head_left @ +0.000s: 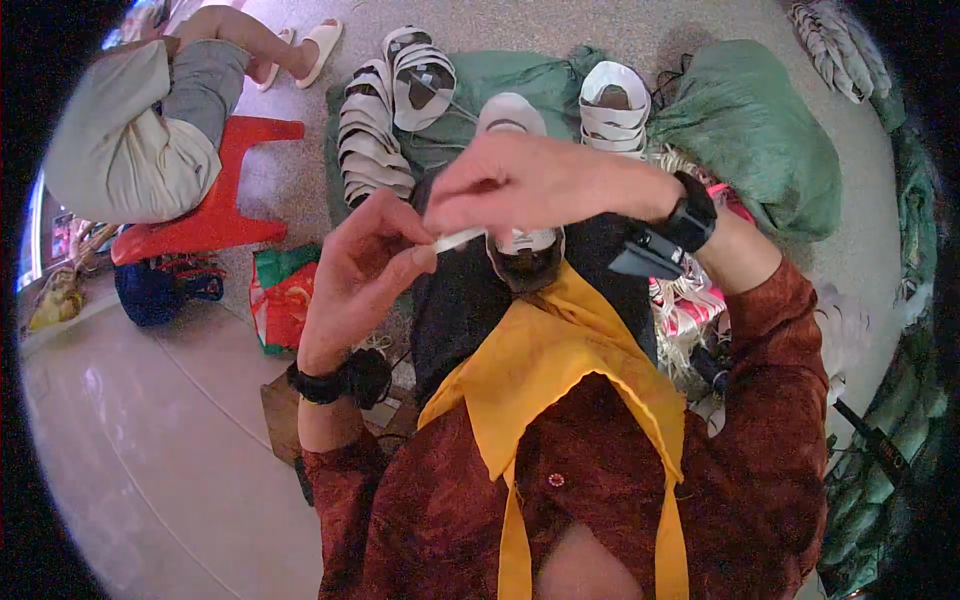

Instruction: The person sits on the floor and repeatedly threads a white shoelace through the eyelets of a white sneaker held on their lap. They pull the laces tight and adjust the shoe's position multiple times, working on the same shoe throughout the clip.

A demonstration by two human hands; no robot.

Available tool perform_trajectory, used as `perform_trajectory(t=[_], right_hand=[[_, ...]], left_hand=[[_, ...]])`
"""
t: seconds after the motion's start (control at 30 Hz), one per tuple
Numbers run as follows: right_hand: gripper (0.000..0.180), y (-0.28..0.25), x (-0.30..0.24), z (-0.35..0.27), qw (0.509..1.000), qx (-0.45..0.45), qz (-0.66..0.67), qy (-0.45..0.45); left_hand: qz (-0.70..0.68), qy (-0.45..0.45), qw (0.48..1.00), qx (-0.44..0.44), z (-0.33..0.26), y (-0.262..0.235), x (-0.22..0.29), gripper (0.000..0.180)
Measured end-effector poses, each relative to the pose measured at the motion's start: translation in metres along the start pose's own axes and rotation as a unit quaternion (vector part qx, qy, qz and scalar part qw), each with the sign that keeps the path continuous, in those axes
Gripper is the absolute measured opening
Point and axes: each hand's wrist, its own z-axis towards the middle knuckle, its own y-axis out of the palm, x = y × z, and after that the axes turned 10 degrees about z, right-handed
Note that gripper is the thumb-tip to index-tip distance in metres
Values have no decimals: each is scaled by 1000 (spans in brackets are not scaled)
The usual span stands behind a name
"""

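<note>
Left hand (365, 250) and right hand (520, 185) both pinched shut on thin white strip (458, 238); looks light, limp, easily bent; best gripped near ends. White sandals (375, 140) beyond.

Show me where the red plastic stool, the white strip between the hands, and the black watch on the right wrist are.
red plastic stool (205, 228): head view, on its seat edge.
white strip (458, 239): head view, on its middle.
black watch (692, 214): head view, on its band.
</note>
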Motion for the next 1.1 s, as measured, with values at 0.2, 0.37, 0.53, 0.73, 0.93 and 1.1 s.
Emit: perform_trajectory(t=[0.2, 0.37, 0.53, 0.73, 0.93, 1.1], right_hand=[[24, -4, 3, -19, 996, -32, 63, -47], [22, -19, -25, -63, 998, 56, 23, 12], [15, -43, -43, -126, 983, 137, 62, 107], [12, -43, -1, -169, 957, 222, 102, 158], [13, -7, 50, -147, 966, 223, 61, 117], [15, 35, 84, -100, 963, 258, 39, 59]], left_hand=[[-15, -8, 998, 60, 2, -4, 5, 12], [-29, -16, 995, 93, 6, -18, -19, 10], [-107, -31, 985, 129, 5, -30, -52, 12], [-148, -49, 979, 129, 7, -33, -69, 11], [-81, -74, 983, 148, 13, -46, -110, 12], [427, -36, 878, 214, 15, -38, -144, 17]])
